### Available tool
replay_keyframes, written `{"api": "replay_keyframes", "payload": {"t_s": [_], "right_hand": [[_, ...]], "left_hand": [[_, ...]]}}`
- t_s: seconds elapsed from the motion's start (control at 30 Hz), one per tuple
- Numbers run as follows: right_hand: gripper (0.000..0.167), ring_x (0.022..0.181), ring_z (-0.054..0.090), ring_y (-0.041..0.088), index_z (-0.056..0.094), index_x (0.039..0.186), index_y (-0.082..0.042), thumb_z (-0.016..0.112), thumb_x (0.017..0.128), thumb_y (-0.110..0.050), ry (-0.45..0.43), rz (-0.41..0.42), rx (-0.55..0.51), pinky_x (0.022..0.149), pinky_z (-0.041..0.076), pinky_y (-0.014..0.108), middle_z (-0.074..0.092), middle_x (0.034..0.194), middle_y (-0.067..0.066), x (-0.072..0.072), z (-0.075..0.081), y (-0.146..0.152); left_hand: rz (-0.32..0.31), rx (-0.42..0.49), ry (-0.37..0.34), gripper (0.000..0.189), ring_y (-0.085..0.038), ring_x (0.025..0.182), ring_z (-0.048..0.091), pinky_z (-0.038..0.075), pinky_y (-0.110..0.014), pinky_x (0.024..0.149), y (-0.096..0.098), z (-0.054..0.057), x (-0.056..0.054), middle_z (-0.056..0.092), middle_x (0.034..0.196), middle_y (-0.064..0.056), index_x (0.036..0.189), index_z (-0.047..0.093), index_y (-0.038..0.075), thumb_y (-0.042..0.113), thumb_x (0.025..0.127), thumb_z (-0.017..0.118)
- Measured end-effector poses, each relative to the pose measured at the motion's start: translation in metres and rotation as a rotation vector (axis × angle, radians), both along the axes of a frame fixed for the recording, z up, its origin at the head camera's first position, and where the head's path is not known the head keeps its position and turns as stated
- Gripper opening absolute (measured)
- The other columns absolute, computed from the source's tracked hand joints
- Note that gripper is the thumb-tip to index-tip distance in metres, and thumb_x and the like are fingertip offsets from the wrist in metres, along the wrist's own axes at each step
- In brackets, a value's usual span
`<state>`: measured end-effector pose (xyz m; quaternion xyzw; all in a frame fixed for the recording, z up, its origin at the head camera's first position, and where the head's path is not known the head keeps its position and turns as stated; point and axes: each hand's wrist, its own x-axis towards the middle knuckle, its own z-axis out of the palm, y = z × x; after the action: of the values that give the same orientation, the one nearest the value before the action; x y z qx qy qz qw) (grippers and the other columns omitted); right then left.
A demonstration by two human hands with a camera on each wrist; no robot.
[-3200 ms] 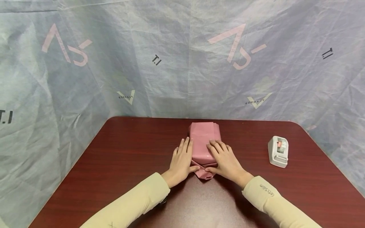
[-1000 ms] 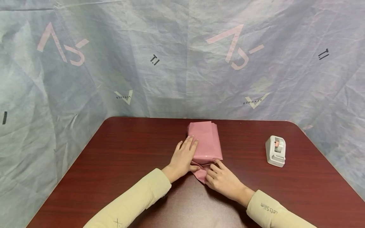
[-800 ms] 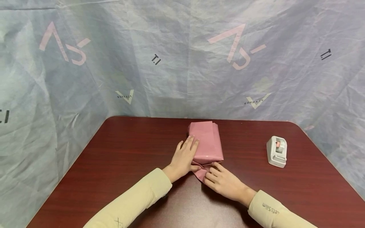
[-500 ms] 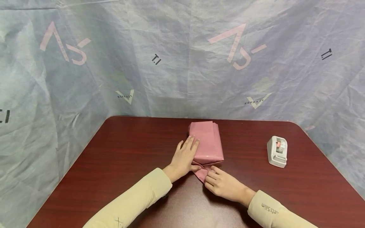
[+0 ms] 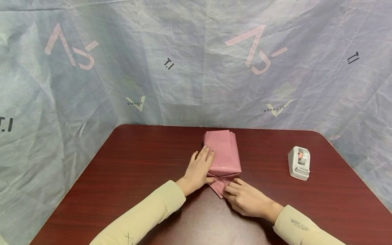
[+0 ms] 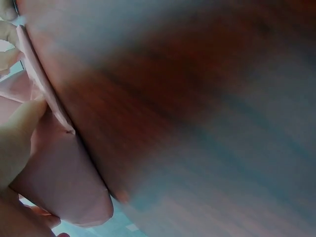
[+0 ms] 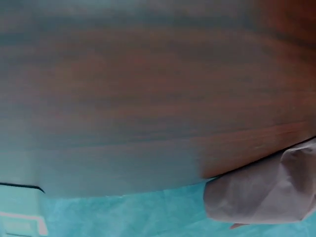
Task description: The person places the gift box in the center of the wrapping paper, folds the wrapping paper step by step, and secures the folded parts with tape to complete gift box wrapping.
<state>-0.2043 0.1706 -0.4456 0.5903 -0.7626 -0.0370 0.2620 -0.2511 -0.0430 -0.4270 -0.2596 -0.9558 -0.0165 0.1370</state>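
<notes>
A box-shaped package in pink wrapping paper (image 5: 226, 154) lies on the table, with a folded paper flap (image 5: 218, 188) sticking out at its near end. My left hand (image 5: 197, 170) rests on the package's left side, fingers extended over the top. Its thumb (image 6: 30, 114) presses the base of the flap. At the flap's right edge, my right hand (image 5: 247, 199) has curled fingers pinching the paper; its thumb is hidden in the head view. In the right wrist view only the package's end (image 7: 256, 192) shows, without the hand.
A white tape dispenser (image 5: 299, 163) stands on the right of the dark red wooden table (image 5: 147, 153). Behind the table's far edge hangs a grey printed cloth (image 5: 183, 85), which also covers both sides.
My right hand has left the package's top right side and come down to the flap, where its fingers curl. The left hand's fingers have shifted further onto the top.
</notes>
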Motion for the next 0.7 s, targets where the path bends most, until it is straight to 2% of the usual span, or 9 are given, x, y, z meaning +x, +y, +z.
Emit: {"api": "replay_keyframes", "payload": {"t_s": [0.1,0.23,0.43,0.6,0.7], "right_hand": [[0.027,0.091,0.054,0.017,0.068,0.099,-0.01,0.058,0.077,-0.022,-0.035,0.004,-0.01,0.086,0.038,0.036,0.061,0.099,-0.001,0.001,0.0,0.005],[0.025,0.091,0.056,0.017,0.068,0.098,-0.009,0.054,0.082,-0.023,-0.029,-0.009,-0.032,0.088,0.039,0.038,0.063,0.097,-0.001,-0.001,0.004,0.007],[0.029,0.086,0.055,0.02,0.065,0.09,-0.006,0.04,0.09,-0.019,0.065,-0.07,-0.187,0.083,0.041,0.039,0.061,0.09,0.003,-0.007,0.01,0.006],[0.032,0.085,0.054,0.025,0.061,0.095,-0.003,0.038,0.095,-0.025,0.102,-0.174,-0.342,0.08,0.041,0.041,0.058,0.095,0.009,-0.014,0.011,0.0],[0.039,0.098,0.052,0.031,0.056,0.108,0.0,0.049,0.09,-0.034,0.064,-0.286,-0.36,0.085,0.039,0.045,0.055,0.11,0.015,-0.019,0.01,-0.002]], "left_hand": [[0.002,0.003,-0.012,0.104,-0.025,0.139,0.021,0.026,-0.046,0.107,0.0,0.001,0.0,0.023,0.15,-0.014,0.144,0.025,0.008,0.06,0.065,0.07],[0.005,0.005,-0.018,0.104,-0.025,0.139,0.021,0.025,-0.046,0.107,-0.001,0.001,0.0,0.022,0.15,-0.014,0.144,0.025,0.009,0.061,0.065,0.07],[0.015,0.023,-0.016,0.105,-0.024,0.139,0.022,0.026,-0.047,0.106,0.0,0.001,0.001,0.024,0.15,-0.012,0.143,0.026,0.009,0.061,0.063,0.071],[0.024,0.064,-0.013,0.106,-0.026,0.138,0.025,0.028,-0.048,0.105,0.003,0.002,0.003,0.028,0.148,-0.013,0.141,0.03,0.008,0.058,0.06,0.075],[0.028,0.079,-0.019,0.106,-0.026,0.138,0.025,0.028,-0.049,0.105,0.004,0.002,0.003,0.028,0.147,-0.013,0.141,0.03,0.009,0.058,0.059,0.076]]}}
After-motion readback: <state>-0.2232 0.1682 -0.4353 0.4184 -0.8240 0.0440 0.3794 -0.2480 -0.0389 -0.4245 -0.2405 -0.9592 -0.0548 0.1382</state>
